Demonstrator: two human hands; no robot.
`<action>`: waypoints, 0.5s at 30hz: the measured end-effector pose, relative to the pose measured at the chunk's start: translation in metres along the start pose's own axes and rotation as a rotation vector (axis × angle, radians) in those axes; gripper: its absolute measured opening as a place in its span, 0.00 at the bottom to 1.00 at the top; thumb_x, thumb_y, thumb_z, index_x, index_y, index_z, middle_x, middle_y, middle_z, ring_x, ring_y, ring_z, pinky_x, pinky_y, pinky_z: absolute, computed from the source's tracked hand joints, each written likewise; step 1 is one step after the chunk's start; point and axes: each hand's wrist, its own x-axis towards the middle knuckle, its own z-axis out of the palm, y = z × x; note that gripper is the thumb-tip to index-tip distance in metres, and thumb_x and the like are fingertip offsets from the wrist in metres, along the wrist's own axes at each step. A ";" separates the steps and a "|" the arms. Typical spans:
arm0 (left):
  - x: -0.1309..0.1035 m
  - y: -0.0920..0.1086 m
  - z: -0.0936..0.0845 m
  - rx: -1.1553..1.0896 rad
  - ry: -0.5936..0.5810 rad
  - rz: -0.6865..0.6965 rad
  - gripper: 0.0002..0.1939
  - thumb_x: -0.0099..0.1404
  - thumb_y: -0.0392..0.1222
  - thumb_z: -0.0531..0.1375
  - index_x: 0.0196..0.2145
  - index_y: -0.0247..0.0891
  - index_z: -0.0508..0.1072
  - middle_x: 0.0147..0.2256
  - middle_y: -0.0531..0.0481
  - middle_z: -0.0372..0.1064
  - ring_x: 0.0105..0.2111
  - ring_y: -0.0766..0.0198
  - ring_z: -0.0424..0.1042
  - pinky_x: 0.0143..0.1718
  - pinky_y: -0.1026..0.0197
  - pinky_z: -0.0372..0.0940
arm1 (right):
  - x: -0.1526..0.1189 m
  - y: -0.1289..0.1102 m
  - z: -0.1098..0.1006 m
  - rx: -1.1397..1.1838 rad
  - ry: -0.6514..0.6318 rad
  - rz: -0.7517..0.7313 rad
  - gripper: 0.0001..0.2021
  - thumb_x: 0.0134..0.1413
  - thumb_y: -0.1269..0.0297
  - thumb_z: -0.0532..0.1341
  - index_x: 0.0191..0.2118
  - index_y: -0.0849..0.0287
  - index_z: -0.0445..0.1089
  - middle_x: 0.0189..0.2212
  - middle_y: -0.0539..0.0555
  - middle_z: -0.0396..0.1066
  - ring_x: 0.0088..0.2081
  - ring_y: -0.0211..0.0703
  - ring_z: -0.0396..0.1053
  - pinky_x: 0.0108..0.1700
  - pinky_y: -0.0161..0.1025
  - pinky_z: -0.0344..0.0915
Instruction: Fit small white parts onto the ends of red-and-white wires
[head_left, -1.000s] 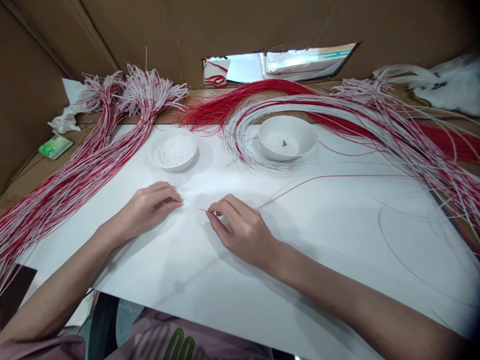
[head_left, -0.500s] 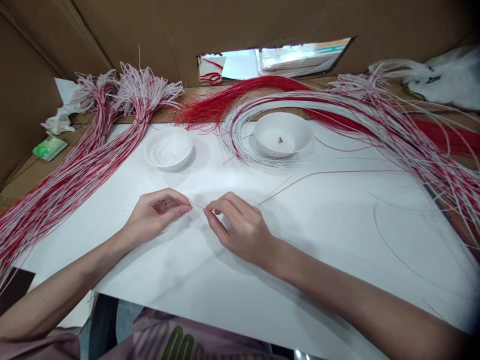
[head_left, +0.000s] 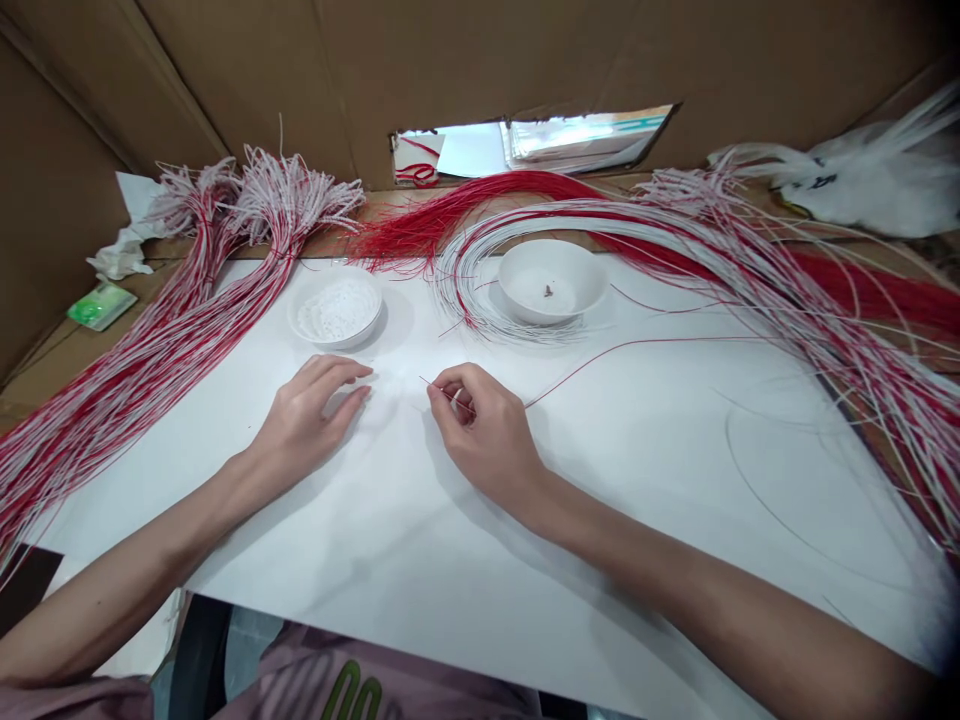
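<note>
My right hand [head_left: 487, 430] pinches a thin red wire [head_left: 592, 360] between thumb and forefinger. A short tip of the wire sticks out to the left of those fingertips, and its long end trails away to the right across the white tabletop [head_left: 465, 610]. To the left, my left hand [head_left: 311, 405] hovers with thumb and forefinger apart; I see nothing between them. It is just below a shallow white bowl [head_left: 367, 325] of small white pieces [head_left: 334, 308], too small to make out. The hands do not touch each other.
A second white bowl [head_left: 517, 285] holds a few small brown bits. Bundles of red and white wires lie at the left [head_left: 225, 300] and right [head_left: 817, 290], with loose red wires [head_left: 510, 185] behind. A cardboard wall [head_left: 525, 60] with a slot closes the back; a plastic bag [head_left: 870, 190] sits at right.
My left hand's thumb and forefinger have parted, and the hand has moved up towards the bowl of white pieces. My right hand has shifted slightly right and up, still pinching the wire.
</note>
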 end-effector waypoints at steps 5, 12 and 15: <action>0.014 -0.012 -0.001 0.137 -0.091 -0.036 0.12 0.69 0.36 0.54 0.46 0.35 0.74 0.44 0.43 0.76 0.43 0.57 0.75 0.47 0.57 0.68 | -0.002 0.001 0.000 -0.006 -0.018 -0.026 0.04 0.60 0.70 0.56 0.33 0.57 0.65 0.31 0.49 0.69 0.28 0.34 0.62 0.31 0.34 0.59; 0.018 -0.023 0.011 0.285 -0.215 0.043 0.18 0.71 0.35 0.48 0.54 0.34 0.70 0.48 0.38 0.73 0.48 0.53 0.72 0.47 0.55 0.68 | -0.002 -0.001 0.000 -0.006 -0.039 -0.057 0.04 0.60 0.71 0.55 0.34 0.57 0.64 0.32 0.49 0.69 0.28 0.35 0.63 0.31 0.34 0.58; 0.020 -0.020 0.013 0.324 -0.259 0.063 0.20 0.70 0.32 0.48 0.56 0.33 0.68 0.48 0.37 0.72 0.48 0.52 0.70 0.46 0.54 0.67 | -0.002 -0.001 0.000 -0.008 -0.058 -0.051 0.04 0.60 0.71 0.55 0.34 0.57 0.64 0.32 0.49 0.68 0.29 0.35 0.64 0.32 0.34 0.58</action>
